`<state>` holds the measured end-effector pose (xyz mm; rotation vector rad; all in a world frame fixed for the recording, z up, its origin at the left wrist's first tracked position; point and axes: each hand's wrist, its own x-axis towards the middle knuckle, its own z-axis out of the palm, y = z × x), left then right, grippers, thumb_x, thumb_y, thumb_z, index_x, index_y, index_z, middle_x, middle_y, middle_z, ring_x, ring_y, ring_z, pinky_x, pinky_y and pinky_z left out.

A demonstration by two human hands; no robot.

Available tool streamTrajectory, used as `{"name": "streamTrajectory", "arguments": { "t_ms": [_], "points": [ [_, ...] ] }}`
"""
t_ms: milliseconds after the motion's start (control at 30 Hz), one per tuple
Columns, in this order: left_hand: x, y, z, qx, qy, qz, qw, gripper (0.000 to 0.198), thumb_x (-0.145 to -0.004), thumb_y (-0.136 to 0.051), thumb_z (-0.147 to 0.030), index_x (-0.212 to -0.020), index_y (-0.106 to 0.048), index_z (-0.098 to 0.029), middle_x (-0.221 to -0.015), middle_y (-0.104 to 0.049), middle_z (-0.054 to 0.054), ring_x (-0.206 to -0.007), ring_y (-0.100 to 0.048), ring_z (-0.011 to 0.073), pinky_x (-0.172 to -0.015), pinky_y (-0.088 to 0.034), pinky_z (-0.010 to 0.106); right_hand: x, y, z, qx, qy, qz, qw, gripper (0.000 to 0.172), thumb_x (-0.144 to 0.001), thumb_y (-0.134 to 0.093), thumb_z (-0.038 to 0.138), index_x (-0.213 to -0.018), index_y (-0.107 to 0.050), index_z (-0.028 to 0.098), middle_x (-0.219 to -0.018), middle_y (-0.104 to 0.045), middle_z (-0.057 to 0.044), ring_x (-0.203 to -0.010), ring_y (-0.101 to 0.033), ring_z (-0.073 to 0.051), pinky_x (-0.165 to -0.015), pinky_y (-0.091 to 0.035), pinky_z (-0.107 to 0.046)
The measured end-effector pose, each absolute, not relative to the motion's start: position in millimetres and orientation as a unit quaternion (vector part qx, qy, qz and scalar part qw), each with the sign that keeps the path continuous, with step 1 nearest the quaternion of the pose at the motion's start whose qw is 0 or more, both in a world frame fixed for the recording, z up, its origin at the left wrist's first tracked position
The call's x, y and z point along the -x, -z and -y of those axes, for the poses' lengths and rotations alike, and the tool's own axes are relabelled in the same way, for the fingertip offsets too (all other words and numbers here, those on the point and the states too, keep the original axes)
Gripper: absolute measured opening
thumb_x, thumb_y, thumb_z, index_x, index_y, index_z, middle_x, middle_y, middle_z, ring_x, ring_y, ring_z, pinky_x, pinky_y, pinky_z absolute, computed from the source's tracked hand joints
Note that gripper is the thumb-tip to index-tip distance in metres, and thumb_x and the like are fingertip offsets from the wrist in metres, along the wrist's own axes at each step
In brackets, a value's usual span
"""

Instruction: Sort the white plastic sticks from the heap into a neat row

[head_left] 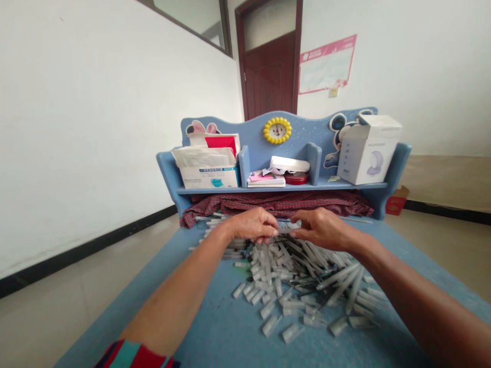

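Observation:
Above a heap of pen parts, my left hand (255, 225) is closed in a pinch on one end of a pale, translucent pen barrel (284, 231). My right hand (320, 228) has its thumb and fingers at the barrel's other end, with the index finger arched above it. Clear pen caps (271, 325) lie loose in front of the hands. Frosted barrels and dark, thin refills (307, 255) are piled under my right hand. More white pens or barrels (210, 225) are stacked beyond my left wrist, partly hidden.
The blue desk (215, 327) has a back shelf (280, 190) with a mask box (209, 176), a white carton (368, 153), a red round tin (296, 179) and papers. A yellow flower clock (277, 131) is on its backboard. Checked cloth (268, 203) lies below the shelf.

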<state>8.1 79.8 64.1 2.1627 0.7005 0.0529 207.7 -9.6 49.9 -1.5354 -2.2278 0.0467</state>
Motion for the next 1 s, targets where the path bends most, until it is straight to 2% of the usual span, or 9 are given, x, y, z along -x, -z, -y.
{"name": "streamTrajectory", "arguments": {
  "t_ms": [167, 300, 467, 600, 700, 833, 1000],
  "points": [
    [-11, -71, -71, -0.877, -0.036, -0.258, 0.405, 0.022, -0.074, -0.059, -0.030, -0.083, -0.065, -0.012, -0.055, -0.057, -0.003, -0.045, -0.048, 0.0071, -0.043, -0.034, 0.016, -205, -52, 14, 0.533, -0.015, 0.825, 0.189, 0.023, -0.085, -0.049, 0.029, -0.073, -0.066, 0.018, -0.067, -0.065, -0.003, -0.059, -0.054, -0.012, -0.055, -0.030, -0.022],
    [5, -76, -85, -0.863, -0.066, -0.289, 0.410, 0.027, -0.074, -0.061, -0.037, -0.078, -0.065, -0.010, -0.057, -0.060, 0.000, -0.044, -0.047, 0.0067, -0.042, -0.033, 0.016, -211, -56, 13, 0.539, -0.035, 0.811, 0.222, 0.022, -0.084, -0.050, 0.028, -0.070, -0.063, 0.017, -0.063, -0.061, -0.001, -0.057, -0.050, -0.011, -0.052, -0.029, -0.021],
    [8, -74, -90, -0.839, -0.119, -0.291, 0.444, 0.029, -0.070, -0.066, -0.039, -0.071, -0.064, -0.010, -0.051, -0.058, -0.001, -0.039, -0.042, 0.0046, -0.039, -0.029, 0.016, -209, -53, 10, 0.543, -0.056, 0.806, 0.229, 0.022, -0.083, -0.052, 0.034, -0.071, -0.061, 0.017, -0.059, -0.056, 0.001, -0.052, -0.045, -0.010, -0.049, -0.026, -0.020],
    [-7, -65, -86, -0.763, -0.258, -0.295, 0.515, 0.027, -0.067, -0.068, -0.036, -0.074, -0.063, -0.010, -0.048, -0.056, -0.002, -0.036, -0.038, 0.0034, -0.036, -0.024, 0.015, -205, -52, 11, 0.544, -0.053, 0.807, 0.224, 0.026, -0.085, -0.050, 0.033, -0.069, -0.061, 0.017, -0.061, -0.057, 0.000, -0.055, -0.046, -0.010, -0.051, -0.027, -0.021],
    [-15, -59, -86, -0.696, -0.350, -0.308, 0.546, 0.024, -0.065, -0.068, -0.034, -0.068, -0.058, -0.011, -0.042, -0.049, -0.005, -0.032, -0.031, 0.0015, -0.035, -0.018, 0.014, -201, -54, 13, 0.562, -0.014, 0.797, 0.221, 0.029, -0.088, -0.044, 0.033, -0.071, -0.062, 0.017, -0.063, -0.059, -0.002, -0.058, -0.049, -0.011, -0.054, -0.028, -0.022],
    [-15, -60, -88, -0.687, -0.344, -0.315, 0.557, 0.025, -0.062, -0.070, -0.031, -0.062, -0.053, -0.012, -0.039, -0.045, -0.006, -0.031, -0.028, 0.0007, -0.034, -0.016, 0.014, -197, -63, 16, 0.560, 0.040, 0.807, 0.185, 0.032, -0.089, -0.042, 0.032, -0.070, -0.062, 0.016, -0.064, -0.060, -0.003, -0.057, -0.048, -0.012, -0.054, -0.026, -0.024],
    [-12, -68, -86, -0.679, -0.317, -0.326, 0.577, 0.025, -0.062, -0.071, -0.029, -0.060, -0.052, -0.013, -0.039, -0.045, -0.006, -0.030, -0.027, 0.0005, -0.034, -0.015, 0.014, -201, -75, 14, 0.520, -0.016, 0.837, 0.172, 0.032, -0.088, -0.043, 0.028, -0.063, -0.058, 0.015, -0.058, -0.054, 0.000, -0.053, -0.044, -0.009, -0.051, -0.026, -0.022]
  ]
}}
